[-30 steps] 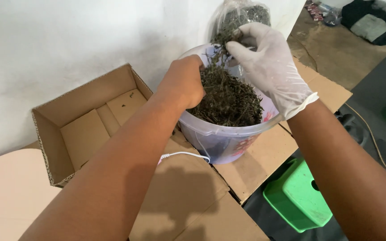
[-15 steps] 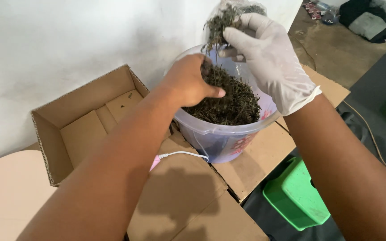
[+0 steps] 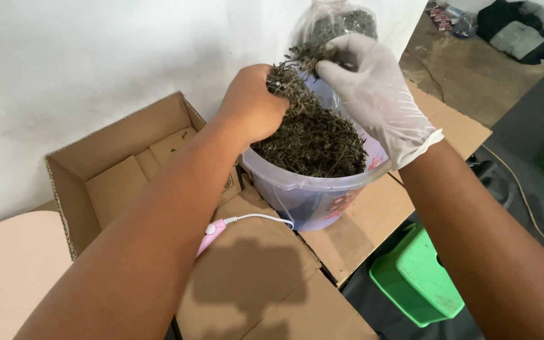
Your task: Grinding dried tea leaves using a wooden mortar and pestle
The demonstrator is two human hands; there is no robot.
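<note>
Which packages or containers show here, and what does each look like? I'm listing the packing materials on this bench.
Open cardboard box: left, by the white wall, brown, flaps up.
Plastic tub: centre, round, translucent with a pinkish print, holding dried leaves.
Clear plastic bag: behind the tub, bulging with dark leaves.
Flattened cardboard: brown sheets under the tub.
Green plastic container: lower right, on the floor.

Makeshift packing area: flattened cardboard (image 3: 266,296), bare concrete floor (image 3: 473,82).

Soft, even daylight fills the scene, bright on the white plastered wall (image 3: 96,56). The forearms cast a soft-edged shadow on the flattened brown cardboard sheets (image 3: 253,283) near the viewer. The frame is sharp, no glare; near forearms slightly soft.
</note>
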